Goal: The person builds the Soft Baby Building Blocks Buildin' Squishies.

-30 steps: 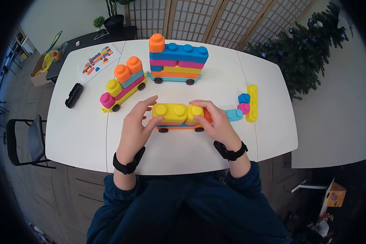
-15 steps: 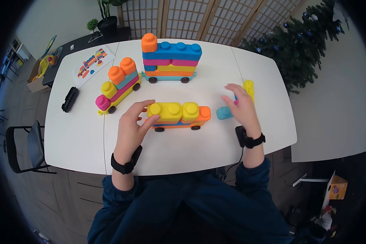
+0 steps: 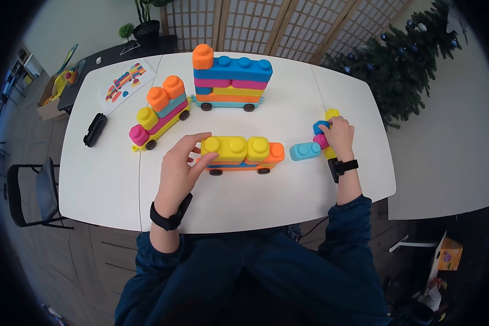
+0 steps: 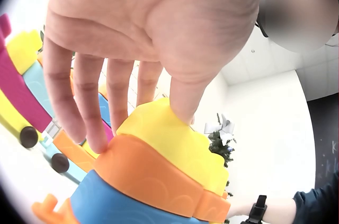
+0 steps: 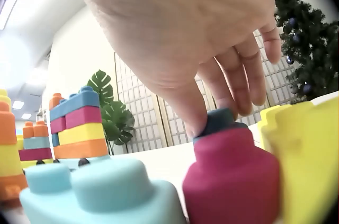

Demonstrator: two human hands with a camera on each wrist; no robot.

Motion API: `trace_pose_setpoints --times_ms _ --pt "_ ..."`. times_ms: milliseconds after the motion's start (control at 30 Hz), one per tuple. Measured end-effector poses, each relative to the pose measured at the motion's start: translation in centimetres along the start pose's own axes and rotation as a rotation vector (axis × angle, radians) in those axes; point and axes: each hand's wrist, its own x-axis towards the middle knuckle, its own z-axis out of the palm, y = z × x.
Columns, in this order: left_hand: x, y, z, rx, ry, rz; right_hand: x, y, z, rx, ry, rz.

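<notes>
In the head view my left hand [image 3: 179, 166] holds the left end of a toy train wagon [image 3: 234, 168], its thumb on the near side of a long yellow block [image 3: 224, 148] and its fingers behind. Orange and blue blocks lie under the yellow one, seen close in the left wrist view. Far to the right, my right hand [image 3: 340, 138] pinches a small blue block [image 3: 319, 127] between thumb and fingers. A pink block [image 5: 232, 179] stands just in front of it, and a long yellow block [image 5: 310, 152] lies beside it, partly hidden by the hand. The light blue block [image 3: 305, 151] lies left of these.
Behind stand a tall block wagon [image 3: 232, 81] and a block engine [image 3: 162, 112], linked together. A picture sheet [image 3: 126, 82] and a black case [image 3: 95, 130] lie at the left of the white table [image 3: 217, 209].
My right hand has left the wagon and moved right to the loose blocks, where it now grasps the blue one. The left hand has stayed at the wagon's left end.
</notes>
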Motion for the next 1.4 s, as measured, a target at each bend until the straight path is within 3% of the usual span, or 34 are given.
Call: trace_pose_setpoints --times_ms 67,133,167,233,267,333,367,467,567,667,1400 --pt "0.0 -0.1 0.0 0.005 0.007 0.000 -0.1 -0.4 -0.8 0.061 0.044 -0.022" --pt "0.0 -0.1 0.1 0.005 0.010 0.001 -0.6 -1.1 -2.4 0.533 0.179 -0.202" --pt "0.0 -0.1 0.1 0.006 0.011 0.003 -1.1 -1.7 -3.3 0.532 0.178 -0.202" --pt "0.0 -0.1 0.1 0.008 0.010 0.005 -2.6 -4.2 -6.6 0.900 -0.003 -0.221" --pt "0.0 0.0 0.1 0.010 0.009 -0.004 -3.3 -4.9 -7.7 0.900 -0.003 -0.220" --pt "0.0 0.1 0.1 0.013 0.009 -0.014 -4.3 -6.0 -9.4 0.947 -0.193 -0.342" --pt "0.0 0.1 0.1 0.013 0.010 -0.011 -4.7 -6.5 -9.9 0.948 -0.194 -0.342" --pt "-0.1 0.1 0.1 0.014 0.012 -0.007 -5.4 -7.5 -10.0 0.890 -0.212 -0.627" --pt "0.0 0.0 0.2 0.013 0.013 -0.005 -5.6 -8.4 -9.3 0.952 -0.242 -0.659" --pt "-0.1 0.0 0.2 0.017 0.020 -0.004 -6.4 -9.1 -8.7 1.046 -0.311 -0.593" --pt "0.1 0.0 0.1 0.052 -0.010 0.017 -7.8 -8.9 -5.7 1.120 -0.292 -0.582"
